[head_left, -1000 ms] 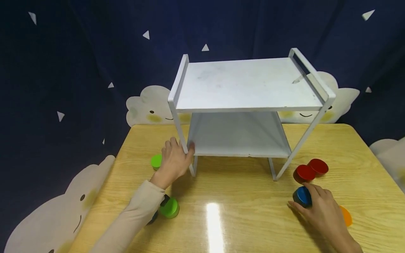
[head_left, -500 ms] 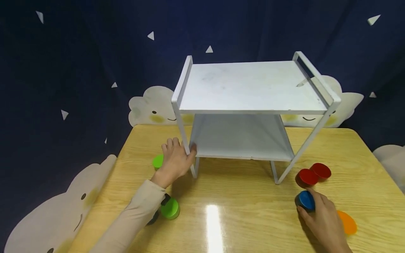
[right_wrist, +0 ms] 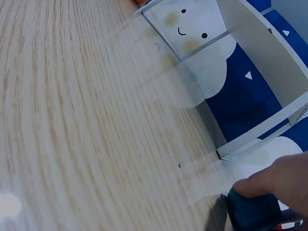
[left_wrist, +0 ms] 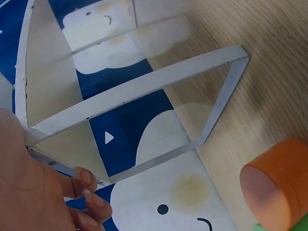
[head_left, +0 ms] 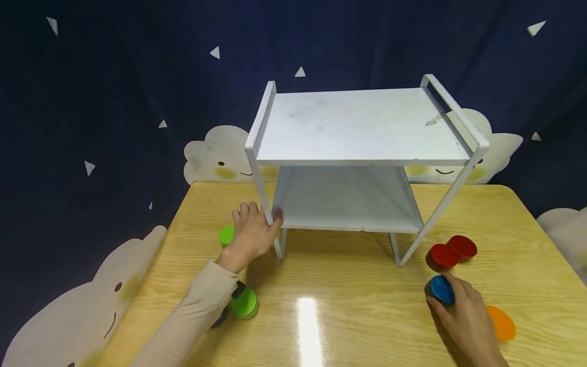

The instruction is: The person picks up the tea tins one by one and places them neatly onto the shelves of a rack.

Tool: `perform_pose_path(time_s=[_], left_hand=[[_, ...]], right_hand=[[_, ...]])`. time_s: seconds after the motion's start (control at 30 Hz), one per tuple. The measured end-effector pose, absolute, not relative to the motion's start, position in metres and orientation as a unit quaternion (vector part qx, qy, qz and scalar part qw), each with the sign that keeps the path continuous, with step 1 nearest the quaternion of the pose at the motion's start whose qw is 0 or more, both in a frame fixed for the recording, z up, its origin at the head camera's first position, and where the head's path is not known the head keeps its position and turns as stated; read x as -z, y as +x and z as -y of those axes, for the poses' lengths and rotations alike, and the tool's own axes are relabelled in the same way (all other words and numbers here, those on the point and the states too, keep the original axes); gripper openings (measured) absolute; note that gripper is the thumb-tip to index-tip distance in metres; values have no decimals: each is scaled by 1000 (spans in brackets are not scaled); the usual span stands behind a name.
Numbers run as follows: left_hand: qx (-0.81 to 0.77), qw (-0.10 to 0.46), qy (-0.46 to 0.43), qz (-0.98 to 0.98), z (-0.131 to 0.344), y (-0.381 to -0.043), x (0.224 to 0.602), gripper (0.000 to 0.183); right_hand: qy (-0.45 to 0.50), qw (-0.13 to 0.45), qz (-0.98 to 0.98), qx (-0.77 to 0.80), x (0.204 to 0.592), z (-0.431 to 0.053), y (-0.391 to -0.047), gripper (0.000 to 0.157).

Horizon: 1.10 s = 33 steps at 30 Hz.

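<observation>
My left hand (head_left: 254, 232) grips the left front post of a white two-tier shelf rack (head_left: 362, 125) at the level of its lower shelf. The thumb lies on the inner side of the post and the other fingers on the outer side. At the right, my right hand (head_left: 467, 308) holds a short blue cylinder (head_left: 441, 290) on the table between thumb and fingers. The right wrist view shows the thumb against the side of this cylinder (right_wrist: 252, 209). Just beyond it stand two red cylinders (head_left: 451, 253). An orange round piece (head_left: 501, 323) lies beside the right hand, partly covered by it.
Green cylinders (head_left: 245, 304) stand near my left forearm and behind the left hand, with a dark round piece (head_left: 221, 317) partly under the sleeve. An orange cylinder (left_wrist: 274, 185) shows in the left wrist view. A dark blue curtain (head_left: 137, 76) hangs behind the wooden table (head_left: 348, 306).
My right thumb and fingers have closed in on the blue cylinder, uncovering more of the orange piece. The left hand keeps its hold on the rack, and the head view shifts slightly.
</observation>
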State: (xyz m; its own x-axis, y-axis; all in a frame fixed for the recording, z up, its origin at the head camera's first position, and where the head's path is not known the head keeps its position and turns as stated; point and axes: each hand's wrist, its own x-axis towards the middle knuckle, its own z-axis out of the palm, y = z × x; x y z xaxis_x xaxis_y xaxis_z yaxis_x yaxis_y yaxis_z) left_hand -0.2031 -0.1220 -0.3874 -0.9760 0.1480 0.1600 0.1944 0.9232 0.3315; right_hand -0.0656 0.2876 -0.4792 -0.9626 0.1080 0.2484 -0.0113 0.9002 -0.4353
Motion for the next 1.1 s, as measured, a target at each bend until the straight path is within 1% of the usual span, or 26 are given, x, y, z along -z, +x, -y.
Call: perform_pose_path(time_s=[0.6,0.83,1.1], left_hand=[[171,75,-87,979,122,-202,388,42],[173,70,-87,979,122,-203,388,43],[163,67,-82,981,121,-203,387,46]], right_hand=[[-39,129,963,-233,476,-285,-69,62],[-37,147,959,-238,472,-279,-70,63],[-41,152,959,-234,466,-272,-71,64]])
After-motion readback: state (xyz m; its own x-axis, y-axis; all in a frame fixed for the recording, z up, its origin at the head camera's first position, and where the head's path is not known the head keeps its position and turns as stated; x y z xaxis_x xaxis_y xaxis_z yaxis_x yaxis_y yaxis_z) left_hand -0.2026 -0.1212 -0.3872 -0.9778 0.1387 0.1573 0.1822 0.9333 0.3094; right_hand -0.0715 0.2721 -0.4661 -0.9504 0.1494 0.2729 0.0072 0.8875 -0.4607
